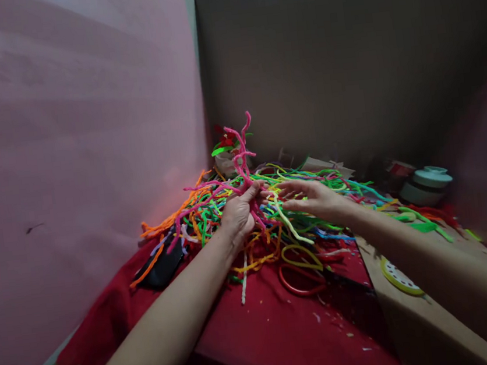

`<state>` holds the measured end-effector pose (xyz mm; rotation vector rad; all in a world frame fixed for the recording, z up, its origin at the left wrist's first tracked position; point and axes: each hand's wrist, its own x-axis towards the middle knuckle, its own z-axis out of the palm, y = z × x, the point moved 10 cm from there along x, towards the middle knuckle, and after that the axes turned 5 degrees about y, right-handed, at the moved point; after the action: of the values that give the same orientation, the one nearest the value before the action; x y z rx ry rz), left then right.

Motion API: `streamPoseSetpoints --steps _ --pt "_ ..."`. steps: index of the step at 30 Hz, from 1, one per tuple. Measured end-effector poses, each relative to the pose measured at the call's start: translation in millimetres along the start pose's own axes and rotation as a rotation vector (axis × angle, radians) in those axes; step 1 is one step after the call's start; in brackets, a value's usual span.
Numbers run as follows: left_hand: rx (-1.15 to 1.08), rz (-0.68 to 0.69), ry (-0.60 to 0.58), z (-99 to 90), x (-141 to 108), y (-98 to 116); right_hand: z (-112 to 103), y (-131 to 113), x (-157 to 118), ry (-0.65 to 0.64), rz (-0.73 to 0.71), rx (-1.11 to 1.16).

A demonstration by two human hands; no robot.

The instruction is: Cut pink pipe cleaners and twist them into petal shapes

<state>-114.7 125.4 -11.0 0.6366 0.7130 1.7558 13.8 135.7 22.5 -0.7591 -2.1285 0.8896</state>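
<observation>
Near the middle of the view, my left hand [238,211] is closed around a bundle of pink fuzzy stems [243,153], whose bent ends spread upward and to the left. Just right of it, my right hand [309,197] has its fingers apart, beside a pale yellow stem [290,224]; no firm grip on that stem shows. Below and behind both hands lies a large tangled pile of green, orange, blue and pink stems [206,219]. Scissors with red and yellow handle loops [302,289] lie in front of the pile.
A red cloth [260,333] with small scraps covers the table. A dark object [163,268] lies at left. On the right are a yellow-rimmed disc [400,277] on a brown board [433,307] and a lidded container [426,185]. A pink wall [83,165] stands at left.
</observation>
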Motion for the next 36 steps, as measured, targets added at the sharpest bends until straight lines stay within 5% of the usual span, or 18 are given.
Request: streamPoseSetpoints --steps 3,6,14,17,21,29,32,36 --pt "-0.003 0.014 0.000 2.7 -2 0 15 -5 -5 0.007 -0.179 -0.285" --pt "-0.018 0.061 0.000 4.4 -3 11 16 8 -4 0.054 -0.160 -0.458" --pt "-0.120 0.264 0.112 -28.8 11 74 -5 41 -6 0.110 -0.067 -0.511" --pt "-0.149 0.259 0.093 -34.7 13 83 -9 38 -4 0.091 -0.051 -0.469" --pt "-0.085 0.106 -0.069 -17.8 10 64 -31 30 6 0.065 -0.016 -0.392" --pt "0.090 -0.158 -0.153 2.7 -8 9 -169 56 11 0.488 0.220 -0.457" --pt "0.106 -0.208 -0.151 2.8 -8 -6 -183 78 10 0.485 0.308 -0.549" --pt "0.129 -0.249 -0.147 -0.5 -8 -19 -170 101 11 0.448 0.348 -0.650"
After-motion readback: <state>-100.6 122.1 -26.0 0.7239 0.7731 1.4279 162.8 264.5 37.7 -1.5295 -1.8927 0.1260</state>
